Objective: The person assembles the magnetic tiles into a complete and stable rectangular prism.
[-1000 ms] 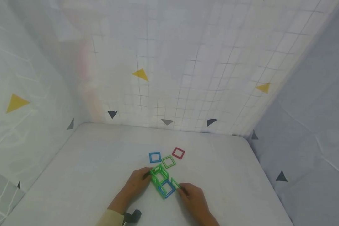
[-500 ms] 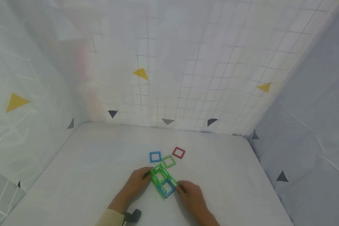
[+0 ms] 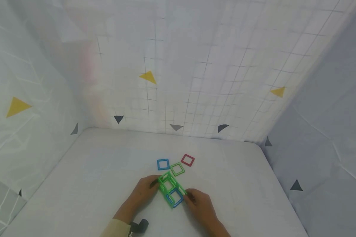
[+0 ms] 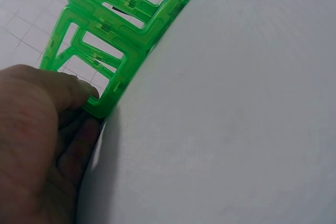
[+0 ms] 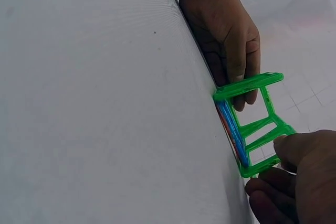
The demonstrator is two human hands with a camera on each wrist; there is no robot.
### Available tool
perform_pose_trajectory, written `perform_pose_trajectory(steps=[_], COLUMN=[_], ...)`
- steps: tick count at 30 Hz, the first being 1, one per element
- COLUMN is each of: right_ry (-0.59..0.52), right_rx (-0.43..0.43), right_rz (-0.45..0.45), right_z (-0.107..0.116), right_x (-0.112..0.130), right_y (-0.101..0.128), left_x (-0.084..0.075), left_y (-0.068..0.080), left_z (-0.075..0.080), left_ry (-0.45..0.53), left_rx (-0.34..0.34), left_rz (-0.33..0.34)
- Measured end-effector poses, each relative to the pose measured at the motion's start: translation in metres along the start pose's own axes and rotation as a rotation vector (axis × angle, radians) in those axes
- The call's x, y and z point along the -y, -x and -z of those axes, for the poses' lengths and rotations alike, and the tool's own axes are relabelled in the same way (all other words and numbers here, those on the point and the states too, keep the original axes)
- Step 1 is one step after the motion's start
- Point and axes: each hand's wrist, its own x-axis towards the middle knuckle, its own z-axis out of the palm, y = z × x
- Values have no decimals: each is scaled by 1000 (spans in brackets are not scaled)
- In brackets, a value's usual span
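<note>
Green square magnetic tiles stand joined as walls in a two-cell open frame (image 3: 163, 188) in the head view. A blue square tile (image 3: 178, 202) lies flat as the floor of its nearer cell. My left hand (image 3: 144, 192) pinches the far left wall; in the left wrist view its thumb hooks into a window of the green frame (image 4: 139, 51), other fingers behind. My right hand (image 3: 201, 206) pinches an upright green square tile (image 5: 261, 168) at the blue tile's right side, in line with the far cell's right wall. Its fingertips partly cover that tile.
Loose square tiles lie flat just beyond the frame: a blue one (image 3: 163, 160), a green one (image 3: 174, 165) and a red one (image 3: 190, 156). A white table (image 3: 106, 158) reaches to hanging white sheets (image 3: 178, 98) at the back and sides.
My right hand has brought its green tile slightly left and away from me, from apart to against the frame's right side. My left hand keeps its grip in place.
</note>
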Motion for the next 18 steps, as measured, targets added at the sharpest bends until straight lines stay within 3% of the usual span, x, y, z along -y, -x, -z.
perform_pose_trajectory(steps=[10,18], right_ry=[-51,-70], right_rx=[12,53], right_rz=[-10,-32], right_z=[-2,-4], right_x=[-5,-8], right_y=[2,3], left_x=[2,2], left_y=[-1,0], left_z=[0,-1], left_ry=[28,83], left_rx=[-17,-125], left_rz=[-28,-19])
